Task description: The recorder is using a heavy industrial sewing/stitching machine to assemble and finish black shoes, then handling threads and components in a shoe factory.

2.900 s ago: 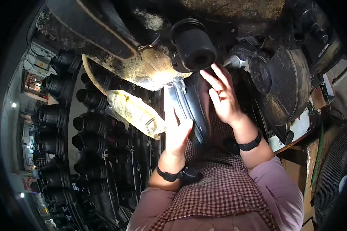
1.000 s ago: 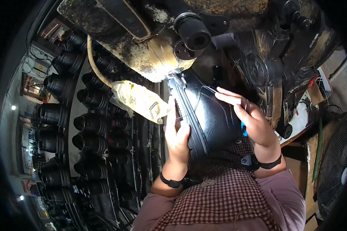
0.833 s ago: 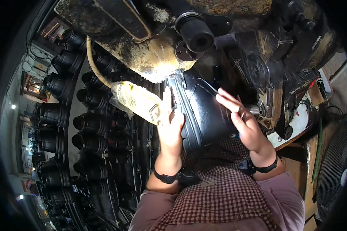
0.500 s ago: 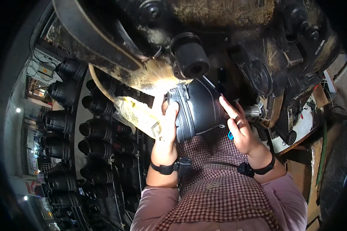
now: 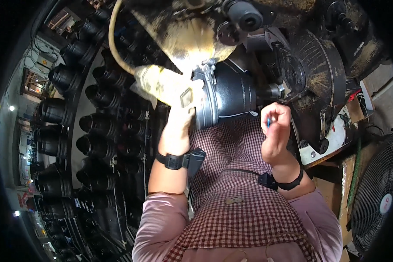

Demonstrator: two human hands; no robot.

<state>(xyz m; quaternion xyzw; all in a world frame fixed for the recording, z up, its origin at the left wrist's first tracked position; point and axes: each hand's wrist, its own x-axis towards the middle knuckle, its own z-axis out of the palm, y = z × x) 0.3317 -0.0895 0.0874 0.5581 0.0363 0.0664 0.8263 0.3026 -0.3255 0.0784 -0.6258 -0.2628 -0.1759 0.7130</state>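
Centrally, a black rubber boot [image 5: 231,94] is seen pressed up against the grimy, yellowed machine [image 5: 192,35] overhead, its ribbed upper edge lying just below the machine's body and its smooth side turned toward the checked apron [image 5: 231,205]. The boot's rim is gripped by the left hand [image 5: 181,118], whose fingers are curled closed around that edge beside a pale, stained cloth wrapping [image 5: 159,83]. The right hand [image 5: 275,131] is held apart from the boot, just to its right, closed into a loose fist around a small blue object [image 5: 268,122] whose kind cannot be told. A dark round machine housing [image 5: 310,70] is seen beyond that hand. Rows of black boots [image 5: 87,122] are stacked along the left side, and a wire-guarded fan [image 5: 373,201] stands at the lower right.
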